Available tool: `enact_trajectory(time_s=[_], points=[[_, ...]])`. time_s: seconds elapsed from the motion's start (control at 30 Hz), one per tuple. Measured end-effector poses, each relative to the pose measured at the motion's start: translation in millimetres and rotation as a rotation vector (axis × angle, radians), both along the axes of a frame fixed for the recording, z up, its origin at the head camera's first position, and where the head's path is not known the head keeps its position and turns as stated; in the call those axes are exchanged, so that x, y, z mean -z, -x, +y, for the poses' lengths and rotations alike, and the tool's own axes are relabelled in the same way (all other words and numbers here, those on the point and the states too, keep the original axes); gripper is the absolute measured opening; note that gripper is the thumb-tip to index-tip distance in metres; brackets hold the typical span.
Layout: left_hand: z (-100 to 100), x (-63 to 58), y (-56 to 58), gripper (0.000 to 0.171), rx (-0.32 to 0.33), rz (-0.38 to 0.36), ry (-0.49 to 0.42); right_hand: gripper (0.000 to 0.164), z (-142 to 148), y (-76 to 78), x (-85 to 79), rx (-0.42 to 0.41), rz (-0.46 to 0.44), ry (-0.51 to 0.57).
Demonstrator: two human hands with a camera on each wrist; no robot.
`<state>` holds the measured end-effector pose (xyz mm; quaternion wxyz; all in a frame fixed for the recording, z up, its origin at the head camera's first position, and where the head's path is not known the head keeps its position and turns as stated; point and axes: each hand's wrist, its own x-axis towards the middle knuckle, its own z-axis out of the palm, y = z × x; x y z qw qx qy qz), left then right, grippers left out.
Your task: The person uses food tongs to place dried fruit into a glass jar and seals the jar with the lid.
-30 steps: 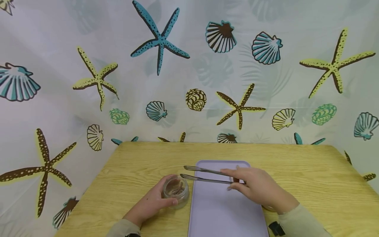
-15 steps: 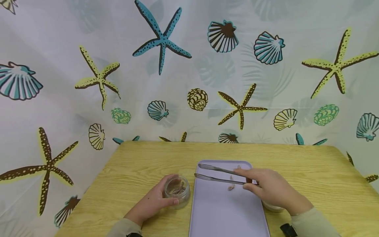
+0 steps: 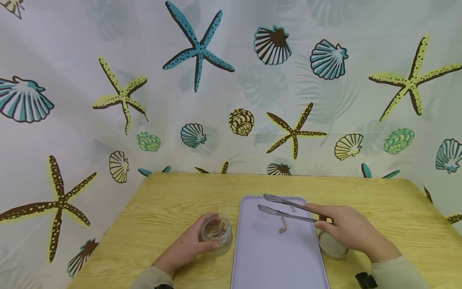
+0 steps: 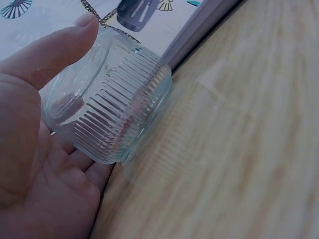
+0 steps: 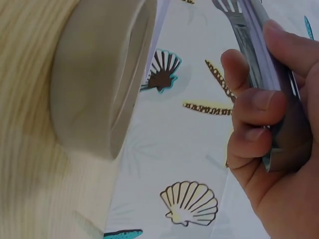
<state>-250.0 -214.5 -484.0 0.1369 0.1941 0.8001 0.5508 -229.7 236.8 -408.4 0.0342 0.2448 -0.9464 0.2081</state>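
My left hand (image 3: 189, 245) is curled round a small clear glass jar (image 3: 223, 245) standing on the table; brownish strips show inside it. In the left wrist view the ribbed wall of the jar (image 4: 114, 104) sits between thumb and fingers. My right hand (image 3: 346, 224) holds metal tongs (image 3: 292, 216) above a lilac tray (image 3: 278, 261). The slotted tips of the tongs point left and stand apart, with nothing visible between them. On the tray lies a small brownish twisted piece (image 3: 282, 225); another small piece (image 3: 292, 208) is partly hidden by the tongs.
A round, shallow beige dish (image 3: 333, 245) stands right of the tray, partly under my right forearm; its side fills the left of the right wrist view. The wood-grain table (image 3: 173, 196) ends at a patterned cloth backdrop (image 3: 216, 100).
My right hand has moved right with the tongs, from beside the jar's mouth to over the tray. The beige dish and tray pieces show more now. The left hand and jar stay put.
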Motion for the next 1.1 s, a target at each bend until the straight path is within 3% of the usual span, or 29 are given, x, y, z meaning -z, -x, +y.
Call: enact_trajectory(time_s=[0.2,0.37,0.77,1.1], points=[[0.4,-1.9,-0.5,0.083,-0.016,-0.019,0.002,0.048,16.6,6.9,5.2,0.096,-0.052,-0.022],[0.8,-2.5,-0.6,0.085,-0.021,-0.018,0.003,0.047,27.7,10.2,8.0,0.129,-0.084,-0.027],[0.6,0.7,-0.5,0.084,-0.028,-0.02,0.01,0.046,43.7,14.7,19.1,0.159,-0.14,-0.031],[0.6,-0.9,-1.3,0.082,-0.022,-0.014,0.011,0.043,53.5,12.6,16.7,0.139,-0.13,-0.037]])
